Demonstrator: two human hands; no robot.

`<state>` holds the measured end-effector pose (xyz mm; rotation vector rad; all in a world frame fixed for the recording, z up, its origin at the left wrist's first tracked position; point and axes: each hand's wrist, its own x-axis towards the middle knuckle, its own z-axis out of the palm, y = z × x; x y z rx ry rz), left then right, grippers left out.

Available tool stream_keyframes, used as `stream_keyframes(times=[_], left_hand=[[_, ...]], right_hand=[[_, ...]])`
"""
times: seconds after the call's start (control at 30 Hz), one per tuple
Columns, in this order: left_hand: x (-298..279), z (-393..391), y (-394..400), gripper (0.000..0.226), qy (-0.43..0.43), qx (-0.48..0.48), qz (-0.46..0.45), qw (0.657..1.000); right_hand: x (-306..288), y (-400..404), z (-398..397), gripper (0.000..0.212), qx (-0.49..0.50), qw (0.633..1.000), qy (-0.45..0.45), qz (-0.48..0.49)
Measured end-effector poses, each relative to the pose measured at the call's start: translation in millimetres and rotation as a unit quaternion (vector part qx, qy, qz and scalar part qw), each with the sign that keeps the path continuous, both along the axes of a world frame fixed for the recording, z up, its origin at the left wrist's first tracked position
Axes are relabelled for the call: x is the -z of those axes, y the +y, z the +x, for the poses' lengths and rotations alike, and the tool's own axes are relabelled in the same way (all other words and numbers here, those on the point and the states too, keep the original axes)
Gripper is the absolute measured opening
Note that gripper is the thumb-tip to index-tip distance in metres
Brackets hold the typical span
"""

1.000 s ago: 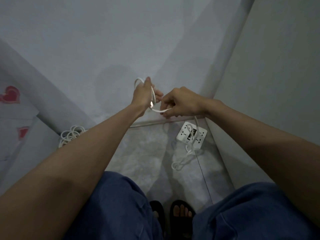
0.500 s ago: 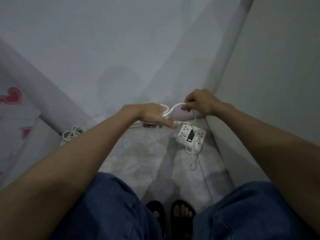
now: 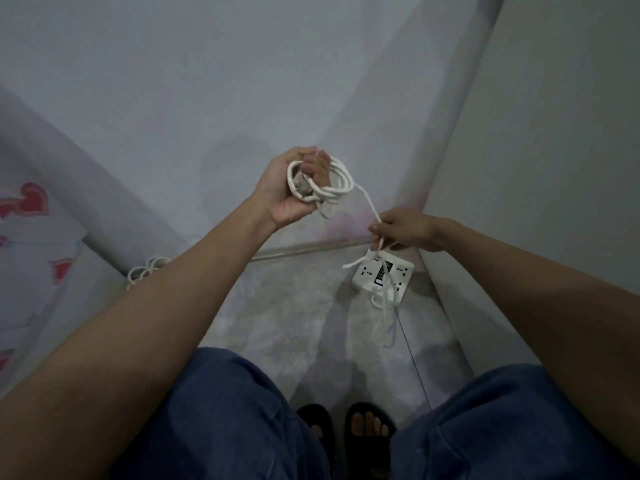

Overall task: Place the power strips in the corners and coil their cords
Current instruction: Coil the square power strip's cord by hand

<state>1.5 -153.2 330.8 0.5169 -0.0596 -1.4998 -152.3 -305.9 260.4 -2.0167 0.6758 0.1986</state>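
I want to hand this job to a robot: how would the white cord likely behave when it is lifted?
Probably floppy: the white cord sags between the left hand and right hand. It seems to hold loops, yet loose turns dangle and may slip. Its slack drapes over the power strip and could tug it.

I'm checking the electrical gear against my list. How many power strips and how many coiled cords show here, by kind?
Power strips: 1, the white power strip on the floor in the corner.
Coiled cords: 2, the coil in the left hand and the finished coil on the floor.
Total: 3
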Motion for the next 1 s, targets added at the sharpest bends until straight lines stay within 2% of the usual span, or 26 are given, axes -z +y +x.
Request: stream_keyframes(times=[0.1,0.23,0.33,0.4,0.53,0.63,0.73,0.9,1.0], left_hand=[[1,0,-8,0.021,-0.036,-0.172,0.036,0.984],[4,5,-14,0.016,0.051,-0.3,0.022,0.952],[-4,7,-11,0.026,0.042,-0.334,0.013,0.942],[-10,8,-8,0.037,0.024,-0.346,0.005,0.938],[-7,17,0,0.021,0.005,-0.373,0.009,0.928],[0,29,12,0.019,0.026,-0.407,0.015,0.913],[6,39,26,0.027,0.028,-0.433,0.016,0.901],[7,49,38,0.026,0.042,-0.466,0.015,0.884],[6,50,38,0.026,0.032,-0.466,0.027,0.884]], right_hand=[[-1,5,3,0.025,0.002,0.999,-0.023,0.031],[0,10,7,0.006,-0.041,0.999,0.001,0.015],[3,8,7,0.013,-0.085,0.996,0.035,-0.012],[5,8,6,0.018,-0.094,0.995,0.038,0.008],[5,7,1,0.037,-0.096,0.986,0.025,0.132],[9,5,4,0.032,-0.103,0.992,0.005,0.073],[14,-2,6,0.008,-0.087,0.996,-0.01,-0.006],[15,-12,-6,0.02,-0.084,0.995,0.051,-0.019],[14,-13,-13,0.022,-0.07,0.996,0.058,0.02]])
